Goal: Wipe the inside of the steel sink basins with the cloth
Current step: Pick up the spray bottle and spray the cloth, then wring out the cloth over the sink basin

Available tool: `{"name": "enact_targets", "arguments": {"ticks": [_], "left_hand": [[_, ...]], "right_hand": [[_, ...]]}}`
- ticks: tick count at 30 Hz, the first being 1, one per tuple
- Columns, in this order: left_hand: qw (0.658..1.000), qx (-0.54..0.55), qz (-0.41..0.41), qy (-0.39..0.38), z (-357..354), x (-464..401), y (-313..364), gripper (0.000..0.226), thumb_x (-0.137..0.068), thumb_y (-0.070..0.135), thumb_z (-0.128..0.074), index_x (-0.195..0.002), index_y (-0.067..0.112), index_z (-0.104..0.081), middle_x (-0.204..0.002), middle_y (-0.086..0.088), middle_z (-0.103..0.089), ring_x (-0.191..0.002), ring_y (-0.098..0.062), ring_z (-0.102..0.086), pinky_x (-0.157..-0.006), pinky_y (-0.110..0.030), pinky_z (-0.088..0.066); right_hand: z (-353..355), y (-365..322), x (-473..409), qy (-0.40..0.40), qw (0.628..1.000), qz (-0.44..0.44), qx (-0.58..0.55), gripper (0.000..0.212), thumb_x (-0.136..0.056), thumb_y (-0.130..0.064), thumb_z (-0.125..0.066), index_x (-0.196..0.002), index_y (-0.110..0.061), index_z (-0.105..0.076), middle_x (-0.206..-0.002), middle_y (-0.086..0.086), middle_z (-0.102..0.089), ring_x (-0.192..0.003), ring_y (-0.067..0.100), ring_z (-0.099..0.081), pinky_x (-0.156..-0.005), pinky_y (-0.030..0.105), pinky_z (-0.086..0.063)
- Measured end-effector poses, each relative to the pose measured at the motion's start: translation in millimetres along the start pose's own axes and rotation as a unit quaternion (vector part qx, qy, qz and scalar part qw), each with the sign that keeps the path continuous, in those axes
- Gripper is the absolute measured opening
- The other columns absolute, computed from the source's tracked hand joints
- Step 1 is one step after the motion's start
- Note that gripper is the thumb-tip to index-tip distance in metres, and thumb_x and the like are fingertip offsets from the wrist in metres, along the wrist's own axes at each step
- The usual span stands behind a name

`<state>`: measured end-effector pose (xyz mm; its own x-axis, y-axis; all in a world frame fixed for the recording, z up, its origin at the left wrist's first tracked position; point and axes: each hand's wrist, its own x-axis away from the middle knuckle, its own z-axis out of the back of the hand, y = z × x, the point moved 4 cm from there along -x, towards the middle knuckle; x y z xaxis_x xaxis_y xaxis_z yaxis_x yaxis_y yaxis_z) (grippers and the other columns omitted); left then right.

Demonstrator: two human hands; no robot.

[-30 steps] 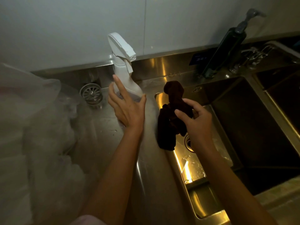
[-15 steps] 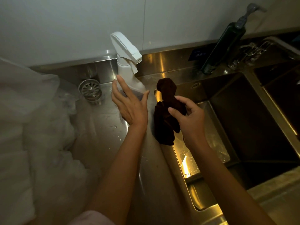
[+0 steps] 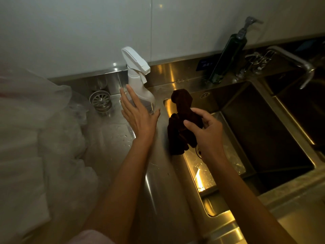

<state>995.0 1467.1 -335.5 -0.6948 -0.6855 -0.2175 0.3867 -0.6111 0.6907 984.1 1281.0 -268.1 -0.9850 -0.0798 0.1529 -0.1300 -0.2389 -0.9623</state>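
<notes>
- We are observing the right hand (image 3: 207, 132) pinching a dark brown cloth (image 3: 181, 120) in its grip; the cloth is hanging bunched over the left rim of the shallow steel sink basin (image 3: 233, 166), not yet touching the basin floor.
- We are noting the left hand (image 3: 140, 115) with its grip spread, fingers open against the white spray bottle (image 3: 139, 85) standing on the steel worktop (image 3: 112, 147); whether it is touching the bottle, we cannot tell.
- Compared with a second ago, the hands and cloth are sitting in much the same arrangement; only our viewpoint is shifting slightly.
- We are judging wiping as not begun: the deeper basin (image 3: 274, 131) alongside is showing no cloth contact.
- A loose strainer (image 3: 100, 99) is lying on the worktop, well apart from the cloth.
</notes>
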Motion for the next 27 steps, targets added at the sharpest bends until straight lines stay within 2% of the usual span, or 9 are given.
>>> {"name": "enact_targets", "arguments": {"ticks": [3, 7, 12, 15, 18, 22, 25, 27], "left_hand": [[1.000, 0.009, -0.012, -0.003, 13, 5, 0, 0.118, -0.071, 0.040, -0.080, -0.146, 0.022, 0.010, -0.158, -0.020, -0.001, -0.146, -0.037, -0.008, -0.118, -0.050, -0.017], [1.000, 0.014, -0.019, 0.002, 33, 19, 6, 0.116, -0.076, 0.039, -0.076, -0.149, 0.018, 0.011, -0.158, -0.021, 0.003, -0.146, -0.038, -0.006, -0.117, -0.052, -0.019], [0.999, -0.011, -0.040, -0.005, 62, 51, 28, 0.099, -0.081, 0.038, -0.070, -0.153, 0.016, -0.007, -0.158, -0.018, 0.012, -0.146, -0.037, 0.004, -0.116, -0.054, -0.022], [0.993, 0.019, -0.115, -0.013, 82, 71, 57, 0.084, -0.082, 0.035, -0.069, -0.150, 0.018, -0.022, -0.159, -0.015, 0.006, -0.146, -0.035, -0.003, -0.116, -0.047, -0.022], [0.978, 0.100, -0.144, -0.112, 88, 85, 90, 0.081, -0.085, 0.034, -0.068, -0.150, 0.023, -0.022, -0.160, -0.005, -0.004, -0.145, -0.025, -0.016, -0.110, -0.039, -0.026], [0.926, 0.220, -0.116, -0.285, 90, 104, 134, 0.091, -0.083, 0.042, -0.068, -0.152, 0.029, -0.011, -0.156, 0.003, -0.025, -0.139, -0.015, -0.031, -0.111, -0.044, -0.033], [0.901, 0.230, -0.152, -0.335, 94, 117, 164, 0.088, -0.082, 0.042, -0.068, -0.152, 0.031, -0.016, -0.153, 0.005, -0.032, -0.135, -0.013, -0.038, -0.109, -0.045, -0.038], [0.883, 0.259, -0.161, -0.357, 98, 122, 180, 0.088, -0.079, 0.039, -0.070, -0.151, 0.032, -0.019, -0.152, 0.005, -0.034, -0.133, -0.012, -0.042, -0.106, -0.041, -0.043]], "right_hand": [[10, -3, 11, 0.007, 1.000, 0.007, -0.003, 0.039, -0.083, -0.003, -0.067, -0.119, -0.019, -0.063, -0.118, 0.002, -0.062, -0.112, 0.018, -0.059, -0.094, 0.045, -0.053], [25, -6, 25, 0.003, 1.000, 0.027, -0.003, 0.039, -0.083, -0.003, -0.067, -0.119, -0.018, -0.063, -0.117, 0.002, -0.062, -0.111, 0.018, -0.059, -0.094, 0.044, -0.053], [55, -10, 44, 0.005, 0.998, 0.060, -0.003, 0.037, -0.082, -0.003, -0.068, -0.111, -0.026, -0.063, -0.112, -0.003, -0.063, -0.109, 0.016, -0.060, -0.095, 0.043, -0.053], [77, -16, 57, -0.006, 0.997, 0.076, -0.017, 0.039, -0.080, -0.003, -0.069, -0.103, -0.034, -0.064, -0.110, -0.003, -0.065, -0.105, 0.013, -0.062, -0.094, 0.041, -0.054], [98, -25, 68, -0.017, 0.995, 0.096, -0.021, 0.039, -0.079, -0.003, -0.070, -0.101, -0.034, -0.066, -0.108, -0.003, -0.066, -0.103, 0.011, -0.063, -0.093, 0.041, -0.054], [127, -44, 78, -0.031, 0.990, 0.135, -0.021, 0.036, -0.079, -0.003, -0.071, -0.110, -0.022, -0.066, -0.111, 0.002, -0.066, -0.105, 0.015, -0.063, -0.094, 0.043, -0.054], [149, -55, 85, -0.051, 0.983, 0.173, -0.018, 0.036, -0.080, -0.003, -0.070, -0.109, -0.023, -0.065, -0.111, 0.000, -0.064, -0.107, 0.016, -0.062, -0.093, 0.043, -0.054], [164, -59, 87, -0.067, 0.978, 0.197, -0.019, 0.035, -0.081, -0.003, -0.070, -0.108, -0.024, -0.064, -0.111, -0.003, -0.062, -0.108, 0.014, -0.061, -0.093, 0.039, -0.054]]}}
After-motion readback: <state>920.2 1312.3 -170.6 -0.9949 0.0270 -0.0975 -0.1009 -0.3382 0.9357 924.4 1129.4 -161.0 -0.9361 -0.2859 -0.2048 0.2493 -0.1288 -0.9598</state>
